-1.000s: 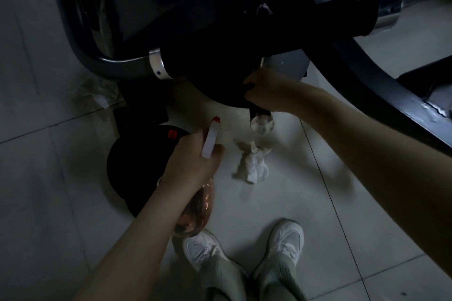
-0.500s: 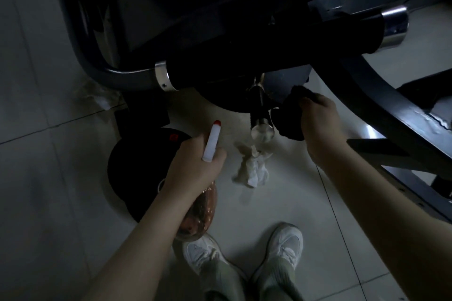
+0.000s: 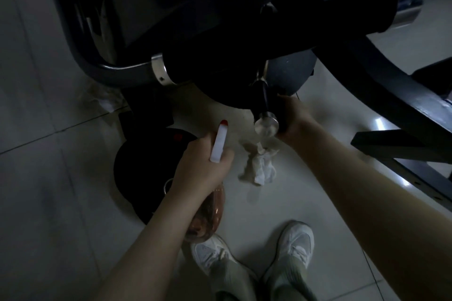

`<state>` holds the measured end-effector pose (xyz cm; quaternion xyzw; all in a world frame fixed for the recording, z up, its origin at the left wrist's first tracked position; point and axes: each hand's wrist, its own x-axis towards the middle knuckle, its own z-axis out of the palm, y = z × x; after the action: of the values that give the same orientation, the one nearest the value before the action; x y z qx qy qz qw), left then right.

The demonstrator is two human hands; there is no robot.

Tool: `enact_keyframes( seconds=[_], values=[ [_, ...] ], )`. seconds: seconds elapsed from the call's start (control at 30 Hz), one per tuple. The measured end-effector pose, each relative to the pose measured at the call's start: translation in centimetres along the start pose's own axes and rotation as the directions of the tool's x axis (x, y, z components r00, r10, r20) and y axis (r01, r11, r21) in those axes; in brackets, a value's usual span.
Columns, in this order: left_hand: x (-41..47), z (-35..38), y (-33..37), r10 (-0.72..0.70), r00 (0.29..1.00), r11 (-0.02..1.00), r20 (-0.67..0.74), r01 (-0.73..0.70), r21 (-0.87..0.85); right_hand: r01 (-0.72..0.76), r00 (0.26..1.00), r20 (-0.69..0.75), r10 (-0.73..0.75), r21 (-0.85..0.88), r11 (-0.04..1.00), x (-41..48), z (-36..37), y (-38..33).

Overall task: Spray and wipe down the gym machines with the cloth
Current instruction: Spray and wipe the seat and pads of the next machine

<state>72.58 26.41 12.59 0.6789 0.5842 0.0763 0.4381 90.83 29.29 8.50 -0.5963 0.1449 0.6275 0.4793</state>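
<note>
The spray bottle (image 3: pixel 218 146), judged light and rigid, is gripped at its neck by the left hand (image 3: pixel 200 170). The limp dark cloth (image 3: pixel 281 115) is clutched by the right hand (image 3: pixel 296 115) against the chrome-tipped peg (image 3: pixel 265 105).

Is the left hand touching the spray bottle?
Touching. The head view shows the left hand with its fingers curled round the neck of the spray bottle, just under the white nozzle.
</note>
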Motion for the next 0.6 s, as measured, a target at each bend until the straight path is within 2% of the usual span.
enact_keyframes(
  seconds=[0.2,0.27,0.3,0.33,0.4,0.47,0.53,0.6],
  values=[
    [-0.7,-0.8,1.4,-0.003,0.999,1.0,0.05,0.003,0.015,-0.02,0.997,0.072,0.022,-0.026,0.999,-2.5,-1.2,0.8],
    [-0.8,-1.2,1.6,-0.018,0.998,1.0,0.054,0.017,0.01,-0.018,0.999,0.043,0.025,-0.156,0.988,-3.7,-1.4,0.4],
    [-0.8,-1.4,1.8,-0.026,0.998,1.0,0.053,0.026,0.011,0.02,1.0,0.008,-0.019,-0.304,0.953,-4.2,-1.5,0.0],
    [-0.8,-1.5,1.9,-0.033,0.998,0.999,0.048,0.032,0.011,0.077,0.995,-0.017,-0.098,-0.486,0.871,-4.9,-1.4,-0.5],
    [-0.5,-1.8,2.2,-0.031,0.999,0.999,0.038,0.03,0.019,0.224,0.945,0.015,-0.326,-0.755,0.616,-5.7,-0.9,-1.2],
    [-0.4,-2.0,2.1,-0.018,0.999,0.999,0.032,0.017,0.029,0.354,0.852,0.115,-0.511,-0.845,0.401,-5.8,0.0,-1.6],
    [-0.5,-2.1,2.1,-0.026,0.999,0.999,0.025,0.025,0.026,0.412,0.81,0.198,-0.553,-0.862,0.294,-5.1,1.2,-1.8],
    [-0.7,-2.0,2.0,-0.032,0.999,0.999,0.014,0.032,0.021,0.448,0.802,0.236,-0.549,-0.845,0.292,-3.0,2.0,-2.2]
  ],
)
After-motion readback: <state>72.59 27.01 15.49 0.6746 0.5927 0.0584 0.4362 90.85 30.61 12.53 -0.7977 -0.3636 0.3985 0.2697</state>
